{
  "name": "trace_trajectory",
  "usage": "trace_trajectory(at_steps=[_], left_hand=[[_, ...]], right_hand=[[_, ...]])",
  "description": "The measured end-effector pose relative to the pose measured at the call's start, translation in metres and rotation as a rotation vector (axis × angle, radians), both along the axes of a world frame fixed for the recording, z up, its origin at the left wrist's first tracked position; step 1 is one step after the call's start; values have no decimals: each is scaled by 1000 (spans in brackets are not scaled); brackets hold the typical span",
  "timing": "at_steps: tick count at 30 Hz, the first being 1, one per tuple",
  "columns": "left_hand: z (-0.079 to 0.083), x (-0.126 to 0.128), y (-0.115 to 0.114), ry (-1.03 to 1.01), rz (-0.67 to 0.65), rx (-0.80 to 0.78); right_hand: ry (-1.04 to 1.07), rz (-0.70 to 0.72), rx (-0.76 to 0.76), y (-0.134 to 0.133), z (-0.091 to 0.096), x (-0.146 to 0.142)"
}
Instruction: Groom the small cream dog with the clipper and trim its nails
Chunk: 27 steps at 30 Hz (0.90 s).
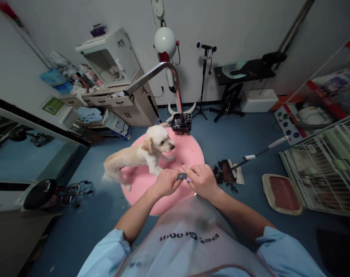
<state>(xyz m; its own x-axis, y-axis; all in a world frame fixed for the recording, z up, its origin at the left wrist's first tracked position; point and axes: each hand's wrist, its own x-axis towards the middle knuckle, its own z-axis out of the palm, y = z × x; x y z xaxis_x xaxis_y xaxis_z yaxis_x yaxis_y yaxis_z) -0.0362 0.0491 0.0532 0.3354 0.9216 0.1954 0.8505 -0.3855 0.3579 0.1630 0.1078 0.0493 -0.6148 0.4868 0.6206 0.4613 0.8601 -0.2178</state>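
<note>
A small purple clipper (189,179) with a grey metal end is held between my two hands, over the near part of a round pink grooming table (146,200). My right hand (203,180) is closed around its purple part, which the fingers mostly cover. From the other side, the fingers of my left hand (166,182) pinch at the grey end. Just beyond my left hand a white and cream dog (140,154) stands on the tabletop, its head turned to the right. Neither hand touches the dog.
A curved metal grooming arm (175,77) rises behind the table, with a black tool tray (182,122) on it. On the floor to the right lie a broom (258,154), dark hair clippings (218,173) and a shallow litter tray (281,194). Wire cages (325,169) line the right side.
</note>
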Motion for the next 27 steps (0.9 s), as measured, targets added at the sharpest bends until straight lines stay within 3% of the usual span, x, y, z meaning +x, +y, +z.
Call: trace_trajectory(at_steps=[8, 12, 15, 20, 21, 22, 24, 27], left_hand=[[5, 2, 3, 27, -21, -75], [4, 1, 2, 92, 1, -103], [1, -1, 4, 89, 3, -118], [-22, -6, 14, 10, 2, -100], [-28, -7, 16, -12, -10, -92], [-34, -9, 17, -37, -24, -87], [-40, -13, 20, -81, -27, -101], [-32, -16, 24, -76, 110, -155]], right_hand=[[-84, 33, 2, -1, -1, -3], [-89, 35, -115, 1, -6, -3], [92, 32, -422, 2, -17, -6], [686, 77, -1476, -3, -51, -32], [752, 97, -1621, -5, -58, -40], [791, 102, -1707, -8, -64, -47], [810, 61, -1722, -12, -75, -59], [728, 0, -1486, -16, -84, -64]])
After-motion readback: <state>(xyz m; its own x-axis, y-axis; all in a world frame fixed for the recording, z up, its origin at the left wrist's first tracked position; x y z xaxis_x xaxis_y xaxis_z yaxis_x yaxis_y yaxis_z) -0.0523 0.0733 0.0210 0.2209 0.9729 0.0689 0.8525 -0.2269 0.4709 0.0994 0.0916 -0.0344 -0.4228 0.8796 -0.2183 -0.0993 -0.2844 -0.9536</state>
